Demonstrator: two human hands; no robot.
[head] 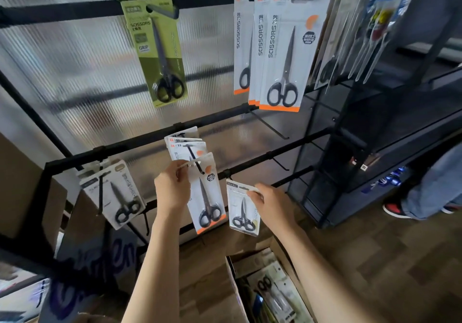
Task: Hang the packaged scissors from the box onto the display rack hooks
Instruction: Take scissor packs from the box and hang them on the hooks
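My left hand (172, 191) pinches the top edge of a white and orange scissors pack (206, 197) at the tip of a black hook (195, 158) on the rack's lower bar. Several matching packs (186, 145) hang behind it on the same hook. My right hand (268, 201) holds a smaller clear pack of black-handled scissors (242, 211) by its upper edge, just right of the first pack. The open cardboard box (231, 275) with more packs (271, 295) sits on the floor below my right forearm.
A green pack (157, 50) and white-orange packs (280, 47) hang on the top bar. Grey packs (117, 195) hang lower left. Bare hooks (271, 127) stick out to the right. A black mesh shelf (375, 127) stands right, with a person's leg and shoe (400, 208) beside it.
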